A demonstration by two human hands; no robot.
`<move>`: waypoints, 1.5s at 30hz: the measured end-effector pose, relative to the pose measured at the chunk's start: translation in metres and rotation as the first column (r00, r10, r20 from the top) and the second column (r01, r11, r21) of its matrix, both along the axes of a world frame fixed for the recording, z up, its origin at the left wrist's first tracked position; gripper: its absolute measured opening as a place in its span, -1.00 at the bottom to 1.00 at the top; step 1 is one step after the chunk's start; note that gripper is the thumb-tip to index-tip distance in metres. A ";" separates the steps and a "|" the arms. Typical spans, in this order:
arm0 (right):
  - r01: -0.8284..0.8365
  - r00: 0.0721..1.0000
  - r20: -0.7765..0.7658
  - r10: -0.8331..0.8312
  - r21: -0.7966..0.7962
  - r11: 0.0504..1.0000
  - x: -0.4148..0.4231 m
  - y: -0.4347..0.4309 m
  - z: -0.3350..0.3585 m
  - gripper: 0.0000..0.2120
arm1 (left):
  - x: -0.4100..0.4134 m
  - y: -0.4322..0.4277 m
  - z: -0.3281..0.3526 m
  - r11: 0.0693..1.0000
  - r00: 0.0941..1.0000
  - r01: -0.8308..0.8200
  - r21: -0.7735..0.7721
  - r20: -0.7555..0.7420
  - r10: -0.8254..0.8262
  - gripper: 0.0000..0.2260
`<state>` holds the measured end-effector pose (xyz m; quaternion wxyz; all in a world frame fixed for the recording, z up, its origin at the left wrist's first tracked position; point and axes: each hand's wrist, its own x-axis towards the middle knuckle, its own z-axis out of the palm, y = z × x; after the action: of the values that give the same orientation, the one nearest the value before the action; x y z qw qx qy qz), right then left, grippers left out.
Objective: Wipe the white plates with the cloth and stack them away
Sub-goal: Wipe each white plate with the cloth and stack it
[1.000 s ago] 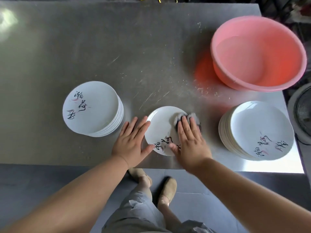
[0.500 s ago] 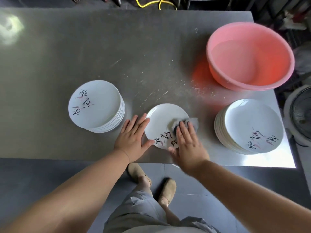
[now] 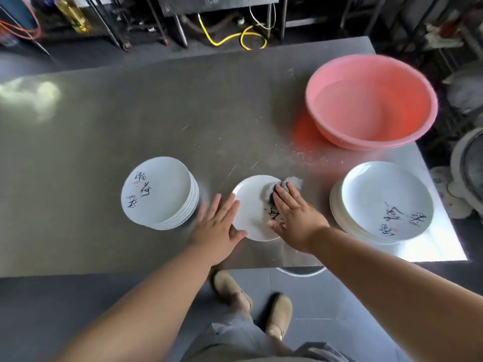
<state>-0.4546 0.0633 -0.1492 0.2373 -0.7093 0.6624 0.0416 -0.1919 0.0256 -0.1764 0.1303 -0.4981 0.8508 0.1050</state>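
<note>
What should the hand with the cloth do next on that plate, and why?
Probably sweep the grey cloth toward the near rim: the right hand presses it at the far edge of the single round white plate, which the left hand steadies.

Bare forearms (image 3: pixel 156 296), grey trousers (image 3: pixel 235 338) (loose, creased), tan slip-on shoes (image 3: pixel 279 312).

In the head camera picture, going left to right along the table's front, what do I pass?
Stack of white round plates with black writing → flat left hand → single white plate → right hand pressing a grey cloth → second stack of white plates.
</note>
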 end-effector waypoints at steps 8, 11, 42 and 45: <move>-0.055 0.998 -0.015 0.057 0.071 0.996 0.015 0.049 0.000 -0.11 | -0.004 0.015 -0.011 0.992 0.989 -0.124 -0.006 -0.087 0.123 -0.21; 0.001 0.998 -0.059 -0.001 0.000 1.000 0.000 0.002 0.003 -0.19 | -0.012 0.022 -0.009 0.983 0.978 -0.181 -0.020 -0.107 0.178 -0.22; -0.022 0.998 -0.061 0.024 0.028 0.999 0.001 0.001 -0.007 -0.19 | -0.027 0.034 0.000 0.977 0.972 -0.213 -0.025 -0.106 0.209 -0.31; -0.052 0.998 -0.034 0.052 0.008 0.999 0.022 0.030 -0.012 -0.15 | -0.036 0.040 0.003 0.962 0.957 -0.266 -0.061 -0.135 0.256 -0.33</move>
<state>-0.4325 0.0936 -0.1613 0.2273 -0.7246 0.6476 0.0622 -0.2280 0.0657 -0.1738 0.0415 -0.6030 0.7877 0.1190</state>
